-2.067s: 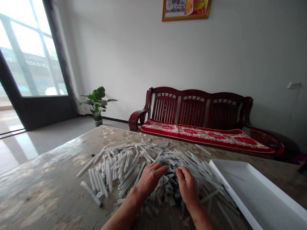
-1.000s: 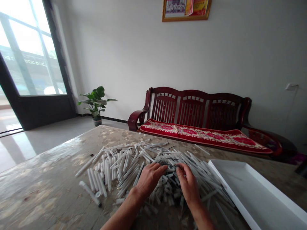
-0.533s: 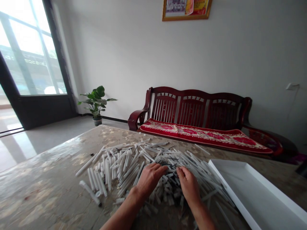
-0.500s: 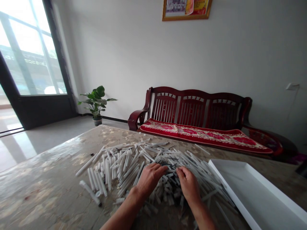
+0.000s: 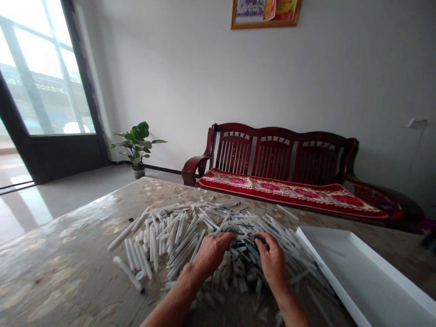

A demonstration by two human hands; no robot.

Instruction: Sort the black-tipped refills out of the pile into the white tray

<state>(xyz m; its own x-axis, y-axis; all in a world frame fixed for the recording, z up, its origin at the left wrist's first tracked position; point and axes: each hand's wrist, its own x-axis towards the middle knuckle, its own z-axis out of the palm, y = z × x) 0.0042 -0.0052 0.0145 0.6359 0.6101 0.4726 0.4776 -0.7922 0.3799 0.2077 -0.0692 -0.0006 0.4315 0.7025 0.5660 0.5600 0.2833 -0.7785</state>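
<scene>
1. Overall, a speckled, glossy tabletop [image 5: 61, 254] fills the foreground, with a shallow, smooth white tray [image 5: 354, 268] at three o'clock.
2. Slender white tubes [image 5: 177, 236] lie heaped at twelve o'clock, their long axes crisscrossing.
3. Left hand [image 5: 211, 256] and right hand [image 5: 272, 263] rest side by side on the heap, fingers curled into it; whether either grips a tube, I cannot tell.

- White slender plastic tubes [image 5: 177, 238]: numerous, loose, lying flat in a crisscrossed heap.
- Thin black rods [image 5: 244, 225]: mixed among tubes at heap's centre.
- Single dark-ended tube [image 5: 127, 273]: at heap's near-left edge, lying flat.
</scene>
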